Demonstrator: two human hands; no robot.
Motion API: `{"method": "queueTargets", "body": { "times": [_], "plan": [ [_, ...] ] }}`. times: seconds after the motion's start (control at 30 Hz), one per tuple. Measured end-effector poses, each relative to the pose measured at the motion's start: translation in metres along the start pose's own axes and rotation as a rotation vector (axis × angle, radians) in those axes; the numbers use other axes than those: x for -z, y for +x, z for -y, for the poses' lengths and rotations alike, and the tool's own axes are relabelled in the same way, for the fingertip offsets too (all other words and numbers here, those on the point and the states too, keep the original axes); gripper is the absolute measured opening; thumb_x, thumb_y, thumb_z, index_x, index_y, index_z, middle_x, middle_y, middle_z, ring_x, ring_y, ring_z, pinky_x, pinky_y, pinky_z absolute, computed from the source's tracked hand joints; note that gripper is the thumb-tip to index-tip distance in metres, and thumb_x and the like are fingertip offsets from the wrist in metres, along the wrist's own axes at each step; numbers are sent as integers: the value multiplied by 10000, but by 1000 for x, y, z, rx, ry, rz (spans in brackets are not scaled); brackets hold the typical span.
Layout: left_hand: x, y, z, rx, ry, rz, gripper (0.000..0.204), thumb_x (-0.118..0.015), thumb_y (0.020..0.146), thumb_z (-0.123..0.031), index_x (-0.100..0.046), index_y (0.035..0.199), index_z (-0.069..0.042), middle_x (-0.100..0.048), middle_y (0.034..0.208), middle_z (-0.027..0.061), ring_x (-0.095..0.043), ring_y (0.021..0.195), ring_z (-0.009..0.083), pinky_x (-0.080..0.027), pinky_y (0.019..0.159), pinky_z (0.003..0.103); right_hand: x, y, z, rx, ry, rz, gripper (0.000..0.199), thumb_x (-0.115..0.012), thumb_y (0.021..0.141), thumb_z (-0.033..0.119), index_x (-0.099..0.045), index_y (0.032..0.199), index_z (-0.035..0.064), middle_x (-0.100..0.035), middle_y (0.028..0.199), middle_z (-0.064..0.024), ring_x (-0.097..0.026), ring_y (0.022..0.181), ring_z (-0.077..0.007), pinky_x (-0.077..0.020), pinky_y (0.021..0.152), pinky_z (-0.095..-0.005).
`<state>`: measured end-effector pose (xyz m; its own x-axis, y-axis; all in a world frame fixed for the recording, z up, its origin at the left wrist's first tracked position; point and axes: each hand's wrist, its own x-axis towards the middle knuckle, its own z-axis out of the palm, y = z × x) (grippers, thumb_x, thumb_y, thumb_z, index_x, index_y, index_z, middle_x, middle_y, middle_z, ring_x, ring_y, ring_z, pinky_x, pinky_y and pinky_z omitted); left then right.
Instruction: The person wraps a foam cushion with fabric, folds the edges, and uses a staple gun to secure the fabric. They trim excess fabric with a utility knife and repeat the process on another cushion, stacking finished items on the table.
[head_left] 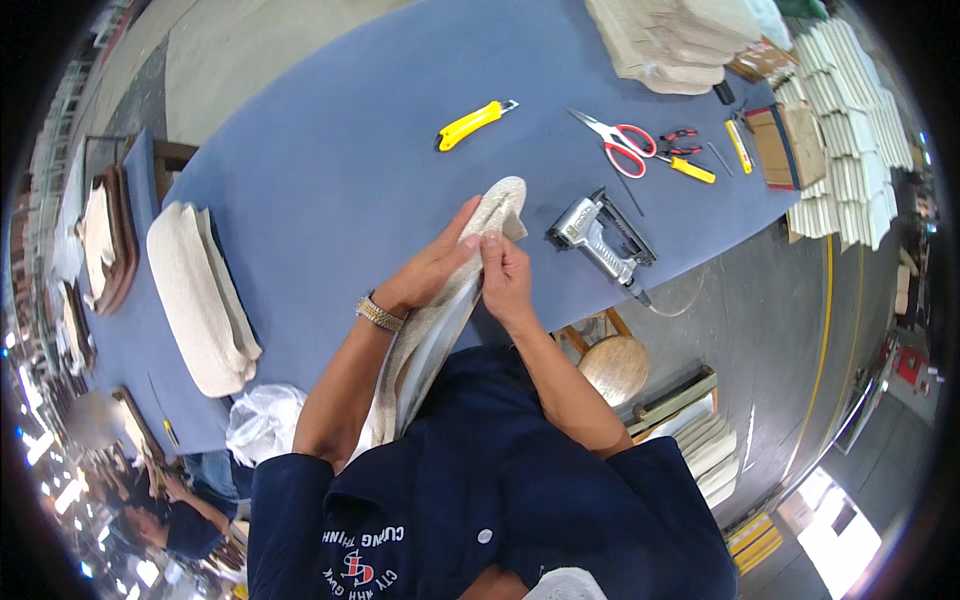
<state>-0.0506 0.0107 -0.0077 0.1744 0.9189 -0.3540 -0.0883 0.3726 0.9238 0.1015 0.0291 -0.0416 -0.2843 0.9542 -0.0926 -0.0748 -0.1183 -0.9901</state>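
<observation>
Head view: a long, beige, fabric-covered piece with a rounded end point(507, 192) is held tilted in front of the torso, at the near edge of a blue-covered table point(330, 150). Its rounded end points away from the body; whether its underside touches the table cannot be determined.

The left hand point(437, 268) wraps the left edge, thumb on the upper side, apparently to support the piece and prevent rotation. The right hand point(508, 280) pinches the fabric edge between thumb and bent fingers, close to the left thumb; this spacing probably keeps the fabric tensioned locally.

A silver pneumatic staple gun point(595, 235) lies apart, right of the right hand, presumably for short reach. Red-and-white scissors point(622, 145) and a yellow utility knife point(468, 127) lie farther out, likely to leave working space. A stack of beige, rounded fabric pieces point(195, 300) occupies the left side, well apart from both hands.
</observation>
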Motion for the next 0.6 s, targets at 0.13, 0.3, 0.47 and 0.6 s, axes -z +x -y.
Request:
{"method": "queueTargets", "body": {
  "times": [0.13, 0.3, 0.47, 0.6],
  "plan": [
    [-24, -4, -10, -51, 490, -54, 752, -516, 1084, -340, -159, 1635, 27, -277, 1661, 285, -280, 1553, 371, -243, 1252, 397, 32, -5, -2, -181, 188, 79, 390, -504, 1114, 289, -631, 855, 27, -582, 733, -5, -547, 622, -86, -458, 596, -279],
    [-54, -5, 3, -68, 768, -167, 724, -543, 1060, -305, -219, 1610, 37, -293, 1630, 333, -323, 1516, 443, -306, 1228, 424, 81, -1, -17, -285, 414, 302, 407, -511, 1111, 301, -668, 889, -2, -634, 763, -37, -611, 650, -133, -493, 632, -281],
    [-59, -11, -14, 29, 814, -259, 703, -553, 1046, -323, -268, 1595, 11, -394, 1582, 310, -457, 1420, 458, -415, 1149, 461, 143, 13, 14, -75, -481, 189, 258, -714, 973, 226, -702, 1092, -3, -695, 931, -136, -680, 871, -240, -542, 771, -354],
    [-66, -8, -15, 29, 899, -291, 708, -561, 1038, -365, -295, 1587, -4, -440, 1552, 305, -499, 1385, 460, -468, 1096, 482, 194, 20, -30, 14, -1258, -9, 670, -829, 779, 107, -537, 1378, 37, -652, 1188, -213, -618, 1092, -388, -488, 962, -475]
  ]
}}
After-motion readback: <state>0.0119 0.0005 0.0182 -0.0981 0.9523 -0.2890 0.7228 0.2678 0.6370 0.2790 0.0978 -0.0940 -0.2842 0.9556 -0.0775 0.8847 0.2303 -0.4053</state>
